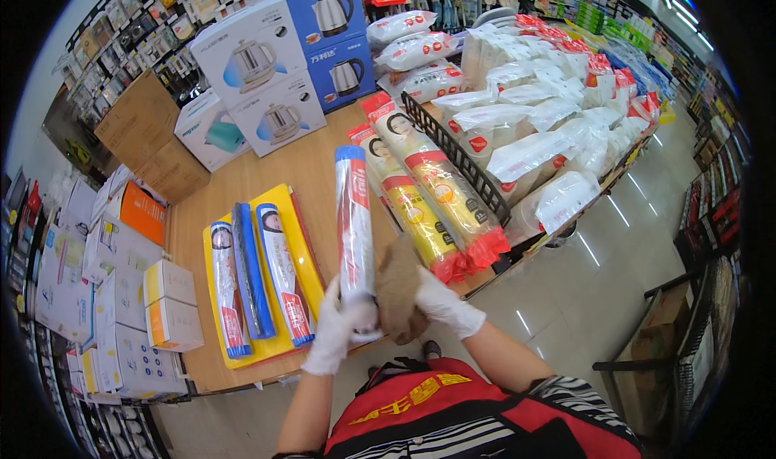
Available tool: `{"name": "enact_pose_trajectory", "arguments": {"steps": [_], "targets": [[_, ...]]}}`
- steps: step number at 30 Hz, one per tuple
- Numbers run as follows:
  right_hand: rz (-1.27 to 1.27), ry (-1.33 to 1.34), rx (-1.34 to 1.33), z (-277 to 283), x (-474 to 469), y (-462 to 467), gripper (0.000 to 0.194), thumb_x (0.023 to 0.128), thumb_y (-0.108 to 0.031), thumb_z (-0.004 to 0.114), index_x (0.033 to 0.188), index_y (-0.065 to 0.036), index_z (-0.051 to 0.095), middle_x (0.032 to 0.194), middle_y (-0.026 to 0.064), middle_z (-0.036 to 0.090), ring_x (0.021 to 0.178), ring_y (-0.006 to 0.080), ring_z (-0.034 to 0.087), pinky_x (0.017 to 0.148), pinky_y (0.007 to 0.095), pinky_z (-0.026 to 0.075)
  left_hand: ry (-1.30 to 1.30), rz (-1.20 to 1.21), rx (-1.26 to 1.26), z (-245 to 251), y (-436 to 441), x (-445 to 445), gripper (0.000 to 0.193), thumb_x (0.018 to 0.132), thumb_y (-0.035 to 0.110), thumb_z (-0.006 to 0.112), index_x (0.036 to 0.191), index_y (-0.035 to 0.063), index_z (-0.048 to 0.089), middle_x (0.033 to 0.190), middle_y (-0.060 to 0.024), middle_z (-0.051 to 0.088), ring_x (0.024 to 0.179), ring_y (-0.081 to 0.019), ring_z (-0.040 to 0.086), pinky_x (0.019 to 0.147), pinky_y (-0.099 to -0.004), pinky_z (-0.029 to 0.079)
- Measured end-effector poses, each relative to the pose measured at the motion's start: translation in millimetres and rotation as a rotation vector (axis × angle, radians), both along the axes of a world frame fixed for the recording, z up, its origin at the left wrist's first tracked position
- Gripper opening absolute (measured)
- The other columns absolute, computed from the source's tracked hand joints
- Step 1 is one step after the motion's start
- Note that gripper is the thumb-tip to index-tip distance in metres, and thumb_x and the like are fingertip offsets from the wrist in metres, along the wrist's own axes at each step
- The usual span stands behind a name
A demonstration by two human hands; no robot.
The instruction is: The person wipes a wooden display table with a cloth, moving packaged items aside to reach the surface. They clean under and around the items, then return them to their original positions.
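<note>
My left hand (334,328), in a white glove, grips the lower end of a long plastic-wrapped roll (353,216) with a blue end. In my white-gloved right hand (439,298) is a brown cloth (397,286), held close beside the roll. Left of them, a yellow sheet (306,265) lies on the wooden table (242,174), bearing two wrapped rolls with printed portraits, one at the left (227,289) and one at the right (285,277), and a blue roll (251,277) between them. Two yellow-and-red packaged rolls (418,216) (445,186) lie side by side beyond my right hand.
Kettle boxes (260,58) stand at the table's back, beside cardboard boxes (145,125). White and orange cartons (173,304) line the left side. A black plastic divider (454,155) borders bagged plastic cups (521,137) at the right. A dark rack (655,337) stands across the aisle.
</note>
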State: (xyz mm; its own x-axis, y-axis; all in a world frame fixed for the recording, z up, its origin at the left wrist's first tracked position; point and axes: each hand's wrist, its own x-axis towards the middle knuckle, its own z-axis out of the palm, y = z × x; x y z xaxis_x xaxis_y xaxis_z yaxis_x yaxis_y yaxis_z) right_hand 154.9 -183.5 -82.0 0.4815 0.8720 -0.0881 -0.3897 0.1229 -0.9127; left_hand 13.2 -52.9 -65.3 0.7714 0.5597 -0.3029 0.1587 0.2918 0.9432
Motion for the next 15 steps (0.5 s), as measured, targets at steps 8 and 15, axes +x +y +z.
{"name": "enact_pose_trajectory", "arguments": {"steps": [8, 15], "targets": [[-0.205, 0.006, 0.164, 35.8, 26.9, 61.7, 0.04, 0.079, -0.002, 0.055, 0.118, -0.001, 0.054, 0.107, 0.0087, 0.063, 0.1, 0.0199, 0.062, 0.089, 0.0347, 0.051, 0.027, -0.167, 0.484, 25.7, -40.9, -59.1, 0.089, 0.072, 0.009, 0.074, 0.149, -0.0005, 0.033, 0.125, -0.0094, 0.058, 0.106, -0.0146, 0.058, 0.091, -0.0278, 0.048], [0.04, 0.499, 0.466, 78.3, 63.7, 93.4, 0.034, 0.087, -0.003, 0.06, 0.121, -0.004, 0.056, 0.105, 0.0102, 0.068, 0.09, 0.0208, 0.069, 0.076, 0.0354, 0.059, -0.135, -0.153, -0.065, 31.9, -34.5, -102.8, 0.098, 0.065, 0.009, 0.084, 0.149, -0.0015, 0.034, 0.127, -0.0096, 0.06, 0.112, -0.0168, 0.059, 0.098, -0.03, 0.046]]}}
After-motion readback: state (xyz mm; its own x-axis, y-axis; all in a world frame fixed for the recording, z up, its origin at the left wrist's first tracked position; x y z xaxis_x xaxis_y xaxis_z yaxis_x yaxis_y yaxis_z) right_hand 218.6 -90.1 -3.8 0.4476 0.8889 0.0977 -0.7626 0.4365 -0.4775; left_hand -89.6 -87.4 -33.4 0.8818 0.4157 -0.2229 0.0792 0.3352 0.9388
